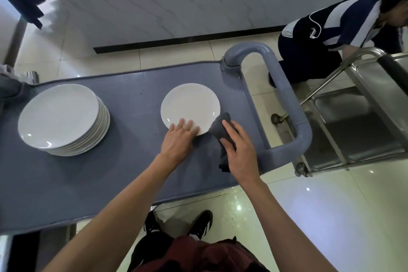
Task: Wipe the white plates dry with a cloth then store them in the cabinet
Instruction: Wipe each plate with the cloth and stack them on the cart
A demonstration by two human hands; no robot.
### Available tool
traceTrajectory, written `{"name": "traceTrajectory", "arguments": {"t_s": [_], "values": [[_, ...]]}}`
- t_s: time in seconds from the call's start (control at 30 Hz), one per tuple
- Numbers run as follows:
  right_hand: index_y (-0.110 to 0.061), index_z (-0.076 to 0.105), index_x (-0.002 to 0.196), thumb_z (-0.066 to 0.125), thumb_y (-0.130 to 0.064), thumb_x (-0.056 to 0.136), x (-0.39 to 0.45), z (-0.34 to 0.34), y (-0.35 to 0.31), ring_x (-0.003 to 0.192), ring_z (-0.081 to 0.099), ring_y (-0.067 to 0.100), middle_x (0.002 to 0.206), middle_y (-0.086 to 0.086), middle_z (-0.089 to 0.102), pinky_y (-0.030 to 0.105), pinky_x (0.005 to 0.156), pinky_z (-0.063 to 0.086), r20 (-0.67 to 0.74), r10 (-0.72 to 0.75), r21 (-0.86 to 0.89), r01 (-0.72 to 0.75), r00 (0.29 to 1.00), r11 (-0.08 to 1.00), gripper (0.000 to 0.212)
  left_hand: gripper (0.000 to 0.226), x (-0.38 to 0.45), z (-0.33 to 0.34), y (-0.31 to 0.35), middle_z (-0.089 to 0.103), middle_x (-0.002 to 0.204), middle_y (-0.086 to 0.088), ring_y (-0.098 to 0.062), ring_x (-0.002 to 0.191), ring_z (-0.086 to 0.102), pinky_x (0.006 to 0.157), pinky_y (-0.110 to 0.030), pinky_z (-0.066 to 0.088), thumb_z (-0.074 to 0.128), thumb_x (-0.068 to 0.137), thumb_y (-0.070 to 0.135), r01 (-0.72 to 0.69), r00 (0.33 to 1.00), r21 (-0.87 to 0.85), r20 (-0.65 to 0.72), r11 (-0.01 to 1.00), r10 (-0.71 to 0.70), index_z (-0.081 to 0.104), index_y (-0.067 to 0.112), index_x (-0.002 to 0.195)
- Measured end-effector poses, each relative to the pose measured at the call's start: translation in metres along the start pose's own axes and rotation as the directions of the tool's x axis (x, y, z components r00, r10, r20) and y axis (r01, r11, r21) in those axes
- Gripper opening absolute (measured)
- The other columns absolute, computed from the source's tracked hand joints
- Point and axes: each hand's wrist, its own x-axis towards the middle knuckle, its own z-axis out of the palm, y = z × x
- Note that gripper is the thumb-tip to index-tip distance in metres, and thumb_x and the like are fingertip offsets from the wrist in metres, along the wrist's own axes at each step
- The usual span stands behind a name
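Note:
A single white plate (189, 105) lies flat on the grey-blue cart top (132, 161), right of centre. My left hand (180, 139) rests on the plate's near rim with straight fingers. My right hand (239, 152) grips a dark grey cloth (219, 127) just beside the plate's right edge, the cloth touching or nearly touching the rim. A stack of several white plates (61, 119) stands on the left part of the cart.
The cart's thick grey handle (289, 104) loops at the right end. A stainless steel trolley (362, 117) stands to the right, and a crouching person (326, 37) is behind it. Tiled floor and a wall lie beyond.

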Motion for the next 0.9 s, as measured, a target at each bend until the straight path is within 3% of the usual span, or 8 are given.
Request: {"name": "traceTrajectory", "arguments": {"t_s": [0.07, 0.13, 0.27, 0.47, 0.63, 0.77, 0.9], "values": [[-0.028, 0.049, 0.146, 0.057, -0.021, 0.100, 0.001, 0.000, -0.002, 0.136, 0.045, 0.017, 0.149, 0.000, 0.047, 0.038, 0.112, 0.043, 0.011, -0.003, 0.003, 0.002, 1.000, 1.000, 0.048, 0.015, -0.002, -0.005, 0.000, 0.063, 0.107, -0.004, -0.031, 0.105, 0.055, 0.076, -0.040, 0.045, 0.051, 0.094, 0.016, -0.002, 1.000, -0.041, -0.028, 0.999, 0.001, 0.064, 0.017, 0.099], [-0.027, 0.049, 0.146, 0.058, -0.021, 0.100, 0.004, 0.001, -0.004, 0.136, 0.044, 0.017, 0.150, -0.001, 0.046, 0.035, 0.112, 0.041, 0.018, -0.006, 0.005, 0.006, 1.000, 1.000, 0.048, 0.021, -0.006, -0.013, 0.000, 0.065, 0.086, -0.005, -0.033, 0.088, 0.059, 0.064, -0.037, 0.044, 0.049, 0.095, 0.018, 0.018, 0.999, -0.063, -0.040, 0.998, -0.020, 0.059, 0.014, 0.077], [-0.028, 0.050, 0.145, 0.057, -0.023, 0.100, 0.012, 0.006, -0.015, 0.138, 0.042, 0.013, 0.151, -0.003, 0.044, 0.028, 0.113, 0.037, 0.049, -0.004, 0.028, 0.003, 0.999, 1.000, 0.046, 0.029, -0.020, -0.032, -0.010, 0.064, 0.077, -0.008, -0.032, 0.077, 0.056, 0.059, -0.035, 0.039, 0.047, 0.094, 0.018, 0.072, 0.996, -0.051, -0.050, 0.996, -0.074, 0.053, 0.010, 0.067], [-0.023, 0.054, 0.143, 0.060, -0.017, 0.099, 0.028, 0.035, -0.043, 0.135, 0.047, 0.020, 0.148, 0.001, 0.048, 0.040, 0.112, 0.041, 0.071, -0.078, 0.083, 0.072, 0.994, 0.994, 0.045, 0.026, -0.054, -0.044, -0.058, 0.070, 0.090, -0.001, -0.029, 0.090, 0.060, 0.073, -0.038, 0.048, 0.049, 0.095, 0.027, 0.199, 0.966, -0.146, -0.140, 0.969, -0.219, 0.072, 0.017, 0.087], [-0.021, 0.055, 0.142, 0.060, -0.018, 0.097, 0.044, 0.074, -0.087, 0.132, 0.048, 0.022, 0.146, 0.003, 0.051, 0.034, 0.113, 0.037, 0.098, -0.129, 0.113, 0.118, 0.987, 0.987, 0.046, 0.030, -0.084, -0.066, -0.104, 0.074, 0.105, -0.003, -0.032, 0.100, 0.065, 0.084, -0.044, 0.054, 0.051, 0.092, 0.027, 0.293, 0.906, -0.262, -0.232, 0.919, -0.355, 0.076, 0.020, 0.107], [-0.021, 0.053, 0.144, 0.061, -0.015, 0.098, 0.053, 0.107, -0.122, 0.134, 0.047, 0.020, 0.147, 0.003, 0.050, 0.028, 0.114, 0.034, 0.147, -0.176, 0.095, 0.163, 0.973, 0.982, 0.047, 0.028, -0.108, -0.083, -0.141, 0.072, 0.118, -0.002, -0.029, 0.108, 0.064, 0.089, -0.041, 0.051, 0.054, 0.098, 0.023, 0.348, 0.880, -0.295, -0.224, 0.890, -0.418, 0.074, 0.021, 0.118], [-0.023, 0.052, 0.145, 0.061, -0.015, 0.098, 0.065, 0.143, -0.165, 0.136, 0.045, 0.020, 0.148, 0.004, 0.049, 0.035, 0.115, 0.036, 0.196, -0.207, 0.091, 0.193, 0.958, 0.977, 0.048, 0.023, -0.132, -0.096, -0.188, 0.073, 0.117, -0.002, -0.029, 0.110, 0.062, 0.089, -0.041, 0.049, 0.060, 0.097, 0.021, 0.398, 0.821, -0.378, -0.260, 0.836, -0.508, 0.075, 0.019, 0.114]]}}
